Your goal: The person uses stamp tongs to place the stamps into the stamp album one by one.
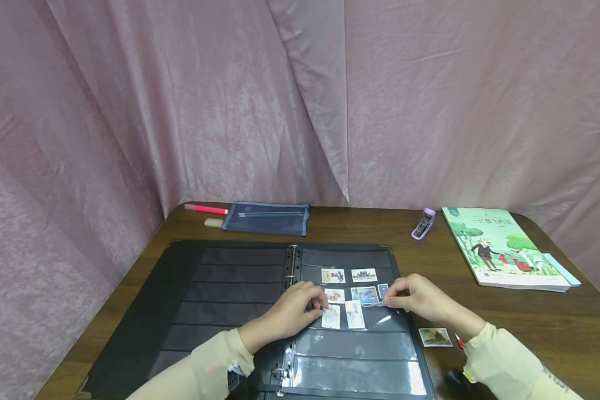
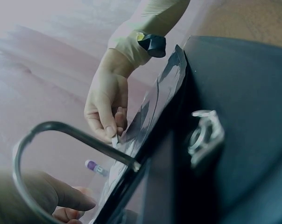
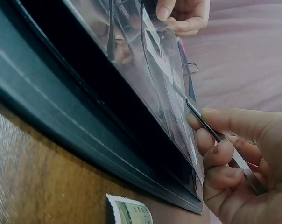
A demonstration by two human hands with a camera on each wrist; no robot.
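Observation:
A black stamp album point(image 1: 180, 311) lies open, its right page of clear strip pockets point(image 1: 355, 344) holding several stamps point(image 1: 364, 275). My right hand point(image 1: 420, 297) pinches slim metal tweezers point(image 3: 204, 122) at the right edge of the third pocket row. The tweezers' tips reach toward a stamp behind the clear film; whether they grip it I cannot tell. My left hand point(image 1: 295, 308) rests on the page near the rings, its curled fingertips beside the lower left stamp point(image 1: 331, 317). In the left wrist view a metal ring point(image 2: 61, 126) partly covers the left hand.
A loose stamp point(image 1: 435, 337) lies right of the album, with a red piece point(image 1: 459, 341) partly under the right sleeve. Behind are a blue mesh pouch point(image 1: 267, 218), a red pen point(image 1: 206, 209), a purple clip-like object point(image 1: 423, 224) and a green-covered book point(image 1: 505, 247).

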